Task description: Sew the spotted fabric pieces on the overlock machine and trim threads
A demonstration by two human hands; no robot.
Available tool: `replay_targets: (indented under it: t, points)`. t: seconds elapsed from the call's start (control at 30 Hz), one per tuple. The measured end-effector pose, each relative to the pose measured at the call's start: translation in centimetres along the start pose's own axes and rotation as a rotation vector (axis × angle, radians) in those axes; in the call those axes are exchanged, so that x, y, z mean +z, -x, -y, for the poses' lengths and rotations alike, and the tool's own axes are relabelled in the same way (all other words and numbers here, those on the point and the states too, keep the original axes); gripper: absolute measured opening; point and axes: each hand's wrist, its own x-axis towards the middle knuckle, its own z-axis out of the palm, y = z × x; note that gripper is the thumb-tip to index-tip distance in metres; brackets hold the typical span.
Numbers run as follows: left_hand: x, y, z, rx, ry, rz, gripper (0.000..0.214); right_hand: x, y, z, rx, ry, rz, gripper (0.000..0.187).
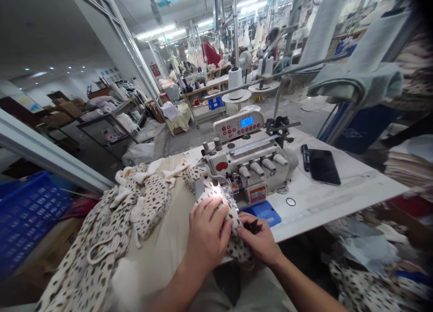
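Note:
A cream fabric piece with dark spots (233,219) lies at the lit needle area of a white overlock sewing machine (248,160). My left hand (208,230) rests flat over the fabric, fingers pointing at the presser foot. Close by on the right, my right hand (260,242) pinches the fabric's edge between thumb and fingers. A small dark pointed object (253,226) shows in that same hand; its kind is unclear. The fabric's lower end hangs toward the table's front edge.
More spotted fabric (111,221) is heaped on the left. A blue plastic basket (30,217) stands beyond it. Right of the machine lie a phone (324,166), a black ring (290,202) and a blue plate (265,212). Thread cones (235,82) stand behind.

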Motion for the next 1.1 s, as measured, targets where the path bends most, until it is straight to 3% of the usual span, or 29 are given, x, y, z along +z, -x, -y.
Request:
replay_targets:
  t: [0.07,0.23,0.47,0.7,0.77,0.9,1.0,1.1]
  points:
    - [-0.2,-0.2,0.2,0.017,-0.015,0.000,0.029,0.1,0.0,0.3,-0.001,0.033,0.000,0.020]
    - [0.1,0.2,-0.4,-0.055,-0.035,-0.153,0.022,0.2,-0.1,0.9,0.000,0.083,0.024,0.021]
    - [0.5,-0.1,1.1,-0.018,-0.050,-0.035,0.033,0.7,-0.5,1.2,0.026,0.095,0.004,0.022]
    - [0.4,-0.2,1.9,-0.016,-0.021,-0.021,0.032,0.3,0.6,3.3,0.029,0.465,-0.237,0.009]
    - [0.4,-0.3,1.9,-0.016,-0.010,-0.025,0.032,0.6,1.0,3.8,0.147,0.390,-0.224,0.011]
    - [0.0,-0.7,2.2,-0.012,0.013,-0.017,0.031,1.4,1.5,4.2,0.489,-0.108,0.006,0.018]
    - [-0.3,-0.8,2.5,-0.004,0.026,0.007,0.030,1.4,1.3,4.1,0.485,-0.182,-0.016,0.022]
    - [-0.3,-0.7,2.6,0.002,0.022,0.025,0.032,1.2,1.0,3.8,0.359,0.034,-0.148,0.025]
